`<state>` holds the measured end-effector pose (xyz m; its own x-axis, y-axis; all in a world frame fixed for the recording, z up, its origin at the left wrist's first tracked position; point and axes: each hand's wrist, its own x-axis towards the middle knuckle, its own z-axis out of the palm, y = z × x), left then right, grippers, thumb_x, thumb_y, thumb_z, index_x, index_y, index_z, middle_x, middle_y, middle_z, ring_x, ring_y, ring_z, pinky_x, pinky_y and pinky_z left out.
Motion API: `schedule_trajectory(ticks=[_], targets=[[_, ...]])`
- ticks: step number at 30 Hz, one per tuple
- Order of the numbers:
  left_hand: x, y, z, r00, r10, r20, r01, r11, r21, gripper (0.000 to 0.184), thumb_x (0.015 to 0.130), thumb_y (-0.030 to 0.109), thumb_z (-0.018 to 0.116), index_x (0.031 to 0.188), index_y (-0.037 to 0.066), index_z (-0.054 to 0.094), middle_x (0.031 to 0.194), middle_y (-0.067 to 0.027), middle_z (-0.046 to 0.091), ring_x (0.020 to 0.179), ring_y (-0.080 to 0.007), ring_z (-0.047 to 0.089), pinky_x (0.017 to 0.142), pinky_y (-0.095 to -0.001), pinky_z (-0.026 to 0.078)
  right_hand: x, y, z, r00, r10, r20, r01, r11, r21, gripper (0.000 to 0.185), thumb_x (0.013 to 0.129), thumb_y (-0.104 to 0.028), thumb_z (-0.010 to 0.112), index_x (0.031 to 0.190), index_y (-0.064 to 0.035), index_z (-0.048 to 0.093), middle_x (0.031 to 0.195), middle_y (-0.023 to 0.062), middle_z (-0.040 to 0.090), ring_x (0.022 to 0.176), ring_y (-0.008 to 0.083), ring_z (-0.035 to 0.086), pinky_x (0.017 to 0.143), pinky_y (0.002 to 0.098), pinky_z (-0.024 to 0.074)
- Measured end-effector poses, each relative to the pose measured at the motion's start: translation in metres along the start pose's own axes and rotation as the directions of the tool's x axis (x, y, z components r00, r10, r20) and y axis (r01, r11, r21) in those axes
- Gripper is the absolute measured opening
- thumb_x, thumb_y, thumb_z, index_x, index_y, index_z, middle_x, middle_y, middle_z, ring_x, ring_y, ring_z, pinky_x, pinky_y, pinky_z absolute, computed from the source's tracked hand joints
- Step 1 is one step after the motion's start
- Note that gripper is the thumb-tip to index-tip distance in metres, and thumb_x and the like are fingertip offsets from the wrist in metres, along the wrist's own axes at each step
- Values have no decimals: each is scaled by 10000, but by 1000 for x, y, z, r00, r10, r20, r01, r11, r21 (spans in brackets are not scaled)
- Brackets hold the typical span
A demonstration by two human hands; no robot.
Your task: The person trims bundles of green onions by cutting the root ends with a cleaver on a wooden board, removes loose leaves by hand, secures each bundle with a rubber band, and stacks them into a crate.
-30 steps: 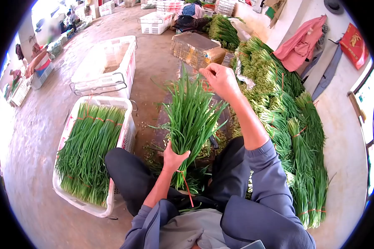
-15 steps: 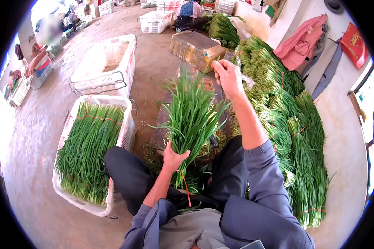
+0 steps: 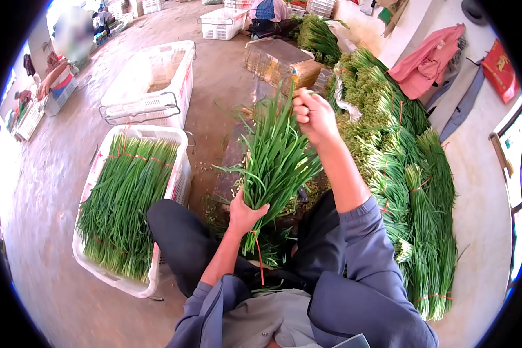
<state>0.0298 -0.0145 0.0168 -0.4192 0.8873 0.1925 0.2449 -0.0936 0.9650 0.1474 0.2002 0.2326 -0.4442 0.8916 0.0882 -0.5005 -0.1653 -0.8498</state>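
My left hand (image 3: 246, 214) is wrapped round the lower part of a bunch of green chives (image 3: 275, 156), whose leaves fan up and outward. A red tie (image 3: 258, 255) hangs from the bunch just below that hand. My right hand (image 3: 314, 119) is raised beside the leaf tips at the upper right, its fingers pinched together. Whatever lies between those fingertips is too small to make out. To my left, a white plastic crate (image 3: 182, 174) holds several tied bundles of chives (image 3: 127, 203), standing close against my knee.
A long pile of tied chive bundles (image 3: 426, 232) lines the right wall. Ahead stand a taped cardboard box (image 3: 275, 58) and a white crate (image 3: 180, 81). Loose trimmings lie between my legs. A pink jacket (image 3: 426, 64) hangs on the wall; people sit farther back.
My right hand has moved slightly down and closed more, now beside the leaf tips. The bunch in my left hand has tilted a little to the right. My view has shifted slightly.
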Motion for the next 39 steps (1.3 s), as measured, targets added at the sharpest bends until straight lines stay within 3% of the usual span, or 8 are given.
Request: schedule_trajectory(ticks=[6,9,11,12,15,24,29,39], targets=[[8,-10,-13,992,-110,-54,94,967,-238,620,711,82,857,1264,-14,593,1118,-121,732,990,-210,702,944,-355,533,-3,-26,-72,963,-242,-116,268,844,465,142,1058,-123,545,1098,10,572,853,18,561,613,30,464,461,154,418],[19,-14,-22,951,-307,38,272,770,-577,553,766,25,801,1283,13,606,1145,-77,718,1000,-201,689,947,-358,533,-36,-10,-95,999,-31,16,34,972,-231,288,1023,-85,582,1286,20,528,998,121,640,686,101,595,550,222,520],[28,-42,-25,926,-323,194,353,563,-747,487,842,91,742,1305,29,607,1148,-78,712,1004,-206,688,944,-376,542,-69,18,-90,971,213,-104,-209,566,-797,619,964,-170,687,1471,39,400,1151,189,673,794,168,666,668,284,569],[30,-40,-24,915,-270,298,392,428,-814,472,908,212,686,1332,25,596,1200,-113,704,1052,-250,695,977,-430,546,-86,37,-88,947,267,-175,-252,286,-925,801,921,-228,754,1538,50,325,1194,197,677,859,196,683,733,310,577],[29,-24,-15,874,-205,440,449,-4,-894,618,974,469,535,1388,10,557,1322,-200,653,1163,-335,665,1035,-498,527,-114,111,-93,876,463,135,-222,636,-739,1008,873,-387,784,1590,33,213,1425,302,527,1248,334,545,1088,440,409],[13,-18,-15,944,-265,196,226,90,-970,748,1029,655,358,1478,68,478,1392,-141,596,1231,-320,598,1095,-486,459,-140,193,-54,935,348,67,-283,847,-449,877,776,-364,905,1386,104,484,1226,176,663,1088,238,663,969,363,533],[14,-46,-9,931,-341,132,303,520,-799,546,1027,406,596,1417,30,519,1370,-110,611,1202,-252,617,1043,-429,500,-144,183,-54,973,220,64,-131,764,-632,884,748,-393,918,1372,86,514,1225,173,678,1097,230,666,975,368,525],[39,-38,-26,793,-462,398,555,275,-785,496,1021,367,574,1389,37,539,1317,-144,643,1166,-309,645,1011,-484,524,-130,195,-86,902,423,84,-245,664,-706,703,786,-354,901,1265,79,624,1107,148,734,963,209,704,923,361,554]])
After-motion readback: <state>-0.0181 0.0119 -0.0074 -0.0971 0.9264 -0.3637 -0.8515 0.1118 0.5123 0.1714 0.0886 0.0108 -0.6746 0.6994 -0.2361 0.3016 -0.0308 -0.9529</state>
